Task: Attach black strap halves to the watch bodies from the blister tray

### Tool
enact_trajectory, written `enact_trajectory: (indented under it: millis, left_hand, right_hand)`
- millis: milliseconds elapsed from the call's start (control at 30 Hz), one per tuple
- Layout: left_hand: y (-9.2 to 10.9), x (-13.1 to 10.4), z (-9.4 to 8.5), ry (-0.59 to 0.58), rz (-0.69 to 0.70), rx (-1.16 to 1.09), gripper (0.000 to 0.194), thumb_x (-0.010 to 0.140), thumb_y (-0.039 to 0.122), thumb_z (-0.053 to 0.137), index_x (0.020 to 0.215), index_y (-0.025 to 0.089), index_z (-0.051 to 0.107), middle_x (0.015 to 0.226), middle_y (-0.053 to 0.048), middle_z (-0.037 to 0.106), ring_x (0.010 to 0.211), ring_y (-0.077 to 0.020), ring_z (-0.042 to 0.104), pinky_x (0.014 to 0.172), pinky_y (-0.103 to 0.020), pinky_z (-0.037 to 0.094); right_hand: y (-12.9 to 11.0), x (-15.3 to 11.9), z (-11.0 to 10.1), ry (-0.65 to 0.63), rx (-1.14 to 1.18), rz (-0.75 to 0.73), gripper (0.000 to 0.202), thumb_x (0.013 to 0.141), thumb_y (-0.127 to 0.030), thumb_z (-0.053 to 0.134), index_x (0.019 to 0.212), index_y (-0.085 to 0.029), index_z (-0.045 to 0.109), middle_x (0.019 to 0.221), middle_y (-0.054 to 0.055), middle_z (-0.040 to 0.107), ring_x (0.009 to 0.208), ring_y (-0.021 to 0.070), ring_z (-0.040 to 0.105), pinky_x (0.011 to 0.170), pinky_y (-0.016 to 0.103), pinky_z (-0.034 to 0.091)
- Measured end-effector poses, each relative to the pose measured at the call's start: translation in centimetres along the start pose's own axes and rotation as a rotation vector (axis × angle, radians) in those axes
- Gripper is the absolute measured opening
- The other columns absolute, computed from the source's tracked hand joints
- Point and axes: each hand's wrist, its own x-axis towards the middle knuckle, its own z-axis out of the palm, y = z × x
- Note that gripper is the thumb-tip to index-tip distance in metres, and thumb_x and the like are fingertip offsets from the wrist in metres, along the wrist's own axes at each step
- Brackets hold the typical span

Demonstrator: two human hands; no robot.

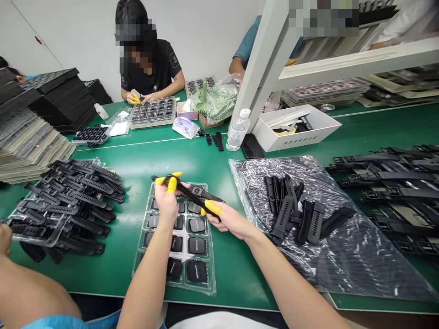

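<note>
Yellow finger covers sit on the fingertips of both hands. My left hand (167,198) pinches one end of a black watch with its strap (194,196), held above a clear plastic tray. Closed on the other end of that strap is my right hand (228,218), a little lower and to the right. The clear tray (211,285) holds dark square watch bodies in its pockets, several partly hidden by my left arm. At its far right corner lies a watch (197,191) with a strap attached.
Loose black straps (313,221) lie on a plastic bag (329,269) at the right. Left stands a heap of strapped watches (78,192). Further back are a bottle (239,130), a phone (253,147) and a white box (305,137). A co-worker (151,68) sits opposite; another person's arm (30,292) enters lower left.
</note>
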Motion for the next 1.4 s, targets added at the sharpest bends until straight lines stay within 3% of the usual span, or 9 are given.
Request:
enact_trajectory:
  millis: [67, 100, 167, 233, 300, 400, 600, 1133, 1400]
  left_hand:
    - [0.0, 0.7, -0.6, 0.121, 0.030, 0.022, 0.046, 0.094, 0.058, 0.072, 0.109, 0.024, 0.045, 0.108, -0.007, 0.079, 0.061, -0.0144, 0.075, 0.060, -0.027, 0.062]
    - [-0.1, 0.8, -0.7, 0.106, 0.015, 0.058, 0.045, 0.094, 0.056, 0.071, 0.111, 0.024, 0.046, 0.114, -0.008, 0.079, 0.061, -0.0143, 0.075, 0.059, -0.028, 0.062]
    - [-0.7, 0.5, -0.6, -0.082, -0.054, 0.182, 0.038, 0.097, 0.049, 0.068, 0.120, 0.024, 0.052, 0.124, -0.011, 0.077, 0.066, -0.0163, 0.077, 0.061, -0.030, 0.064]
    - [-1.5, -0.3, -0.1, -0.367, -0.056, 0.349, 0.032, 0.099, 0.034, 0.063, 0.128, 0.022, 0.060, 0.131, -0.013, 0.075, 0.087, -0.0210, 0.080, 0.076, -0.036, 0.068]
    - [-2.2, -1.2, 0.3, -0.588, 0.070, 0.496, 0.039, 0.095, 0.017, 0.057, 0.133, 0.022, 0.065, 0.135, -0.011, 0.073, 0.115, -0.0245, 0.075, 0.099, -0.043, 0.064]
    - [-2.8, -1.8, 0.4, -0.728, 0.273, 0.607, 0.060, 0.085, 0.002, 0.048, 0.138, 0.023, 0.065, 0.140, -0.009, 0.070, 0.133, -0.0237, 0.065, 0.116, -0.047, 0.054]
    - [-2.8, -1.7, 0.1, -0.726, 0.384, 0.659, 0.061, 0.088, 0.000, 0.044, 0.140, 0.023, 0.062, 0.135, -0.011, 0.068, 0.130, -0.0223, 0.065, 0.112, -0.043, 0.056]
    - [-2.8, -1.7, -0.2, -0.760, 0.446, 0.749, 0.062, 0.087, -0.001, 0.042, 0.142, 0.022, 0.058, 0.137, -0.011, 0.066, 0.130, -0.0230, 0.064, 0.110, -0.040, 0.058]
    - [-1.6, -1.8, -0.1, -0.841, 0.359, 0.654, 0.049, 0.102, 0.012, 0.042, 0.149, 0.020, 0.053, 0.141, -0.013, 0.061, 0.134, -0.0236, 0.060, 0.116, -0.041, 0.052]
  right_hand:
    - [-0.2, 0.0, -0.5, 0.090, -0.045, -0.047, 0.046, 0.092, -0.064, 0.067, 0.090, -0.020, 0.055, 0.060, -0.010, 0.041, 0.044, 0.0045, 0.023, 0.040, 0.017, 0.018]
    - [-0.3, 0.0, -0.7, 0.152, -0.041, -0.107, 0.045, 0.091, -0.062, 0.070, 0.089, -0.020, 0.054, 0.062, -0.009, 0.045, 0.044, 0.0046, 0.028, 0.040, 0.017, 0.023]
    - [-0.4, 0.1, -0.6, 0.245, 0.013, -0.241, 0.044, 0.088, -0.059, 0.074, 0.090, -0.022, 0.052, 0.066, -0.008, 0.053, 0.045, 0.0056, 0.037, 0.042, 0.019, 0.034]
    - [-0.3, 0.2, -0.2, 0.257, 0.095, -0.308, 0.043, 0.087, -0.057, 0.075, 0.092, -0.022, 0.051, 0.068, -0.007, 0.057, 0.045, 0.0063, 0.040, 0.043, 0.020, 0.036]
    - [-0.2, 0.2, 0.3, 0.214, 0.152, -0.299, 0.040, 0.087, -0.055, 0.074, 0.092, -0.022, 0.051, 0.065, -0.007, 0.057, 0.043, 0.0061, 0.037, 0.041, 0.019, 0.032]
    - [0.1, 0.4, 0.7, 0.151, 0.163, -0.261, 0.037, 0.087, -0.051, 0.074, 0.089, -0.021, 0.052, 0.058, -0.008, 0.053, 0.041, 0.0058, 0.033, 0.039, 0.018, 0.027]
    - [0.4, 0.9, 0.8, 0.190, 0.245, -0.259, 0.038, 0.084, -0.050, 0.075, 0.086, -0.023, 0.048, 0.052, -0.010, 0.048, 0.040, 0.0057, 0.029, 0.038, 0.018, 0.023]
    - [0.4, 1.1, 0.9, 0.145, 0.300, -0.256, 0.046, 0.079, -0.055, 0.080, 0.086, -0.023, 0.049, 0.047, -0.011, 0.044, 0.040, 0.0046, 0.023, 0.037, 0.017, 0.020]
    - [0.3, 1.0, 0.6, 0.088, 0.428, -0.234, 0.046, 0.076, -0.051, 0.084, 0.088, -0.023, 0.051, 0.048, -0.011, 0.044, 0.040, 0.0046, 0.024, 0.037, 0.016, 0.018]
